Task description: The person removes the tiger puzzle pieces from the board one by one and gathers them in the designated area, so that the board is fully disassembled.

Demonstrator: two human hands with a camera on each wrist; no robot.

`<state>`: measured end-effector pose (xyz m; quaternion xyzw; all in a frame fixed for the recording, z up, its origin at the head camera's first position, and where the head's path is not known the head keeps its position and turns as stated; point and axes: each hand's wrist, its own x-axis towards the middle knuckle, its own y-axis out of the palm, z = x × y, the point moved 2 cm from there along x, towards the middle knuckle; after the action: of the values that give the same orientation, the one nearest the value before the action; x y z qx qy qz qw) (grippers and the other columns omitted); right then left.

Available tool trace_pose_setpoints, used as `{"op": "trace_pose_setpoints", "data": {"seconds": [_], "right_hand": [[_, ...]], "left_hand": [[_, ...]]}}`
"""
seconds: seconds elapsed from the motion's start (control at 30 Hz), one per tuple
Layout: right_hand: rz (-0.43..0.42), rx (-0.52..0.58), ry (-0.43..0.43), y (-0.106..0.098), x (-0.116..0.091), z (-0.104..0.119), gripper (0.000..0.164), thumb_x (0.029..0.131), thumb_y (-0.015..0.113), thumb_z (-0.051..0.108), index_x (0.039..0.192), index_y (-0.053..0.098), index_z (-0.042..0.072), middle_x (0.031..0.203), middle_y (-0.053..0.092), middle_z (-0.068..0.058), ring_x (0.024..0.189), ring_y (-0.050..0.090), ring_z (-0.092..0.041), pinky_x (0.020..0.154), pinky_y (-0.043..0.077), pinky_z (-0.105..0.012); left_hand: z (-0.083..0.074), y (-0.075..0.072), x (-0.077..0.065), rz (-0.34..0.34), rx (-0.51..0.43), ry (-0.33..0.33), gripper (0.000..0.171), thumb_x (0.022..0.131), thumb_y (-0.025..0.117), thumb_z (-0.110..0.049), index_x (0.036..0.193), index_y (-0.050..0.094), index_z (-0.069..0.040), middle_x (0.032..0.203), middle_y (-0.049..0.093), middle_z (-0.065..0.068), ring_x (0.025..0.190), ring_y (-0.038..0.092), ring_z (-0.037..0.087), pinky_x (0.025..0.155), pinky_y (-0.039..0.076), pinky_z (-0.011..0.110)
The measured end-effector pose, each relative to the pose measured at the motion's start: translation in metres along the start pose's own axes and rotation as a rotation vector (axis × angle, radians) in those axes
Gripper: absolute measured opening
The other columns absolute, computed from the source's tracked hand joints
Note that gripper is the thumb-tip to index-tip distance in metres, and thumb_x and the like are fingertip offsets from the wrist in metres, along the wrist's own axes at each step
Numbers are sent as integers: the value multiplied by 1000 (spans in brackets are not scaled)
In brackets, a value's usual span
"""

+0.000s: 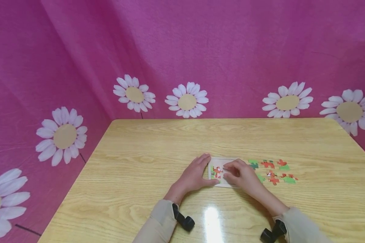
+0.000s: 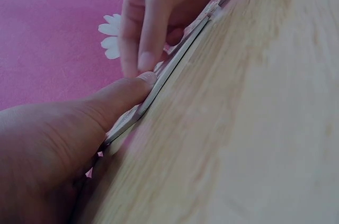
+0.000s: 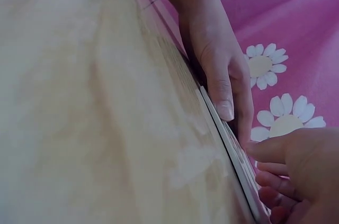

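Note:
A shallow white puzzle tray (image 1: 226,158) lies on the table between my two hands. Joined jigsaw pieces (image 1: 216,172), orange, white and green, fill its left end. My left hand (image 1: 195,173) spans that end; its straight thumb (image 2: 143,81) presses the near rim while the fingers reach toward the far left corner. Over the tray's right half is my right hand (image 1: 243,175), bent at the fingers, with a gap between thumb and forefinger. No piece shows in that gap. In the right wrist view, the right thumb (image 3: 270,150) points at the tray, close to the left fingertips.
Several loose jigsaw pieces (image 1: 273,177) in orange and green are spread to the right of the tray, some partly behind the right hand. The wooden table (image 1: 146,152) meets a pink curtain (image 1: 225,50) with daisies at its back and left sides.

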<state>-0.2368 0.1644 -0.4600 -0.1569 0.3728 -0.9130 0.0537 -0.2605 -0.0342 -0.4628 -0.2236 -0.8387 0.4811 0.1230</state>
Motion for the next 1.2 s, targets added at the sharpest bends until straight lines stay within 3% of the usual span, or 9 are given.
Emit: {"op": "trace_pose_setpoints", "data": {"seconds": [0.33, 0.83, 1.2], "right_hand": [[32, -9, -51, 11, 15, 5, 16, 85, 74, 8, 100, 72, 4, 84, 59, -3, 73, 47, -8, 61, 41, -17], [141, 40, -56, 11, 22, 10, 13, 85, 71, 2, 96, 64, -1, 87, 56, -8, 76, 47, -9, 62, 41, -16], [83, 15, -5, 12, 17, 12, 16, 85, 71, 2, 98, 63, 3, 85, 61, -5, 76, 51, -11, 63, 43, -17]], "left_hand": [[-1, 0, 1, -1, -2, 9, 89, 85, 70, -53, 153, 32, -11, 162, 28, 1, 152, 23, 21, 124, 26, 42], [1, 1, 1, 5, 14, 19, 88, 86, 69, -52, 153, 32, -9, 162, 29, 3, 152, 24, 21, 125, 25, 40], [-1, -1, 0, 13, -1, 4, 88, 86, 68, -53, 154, 30, -10, 163, 27, 2, 153, 22, 21, 125, 24, 41]]}}
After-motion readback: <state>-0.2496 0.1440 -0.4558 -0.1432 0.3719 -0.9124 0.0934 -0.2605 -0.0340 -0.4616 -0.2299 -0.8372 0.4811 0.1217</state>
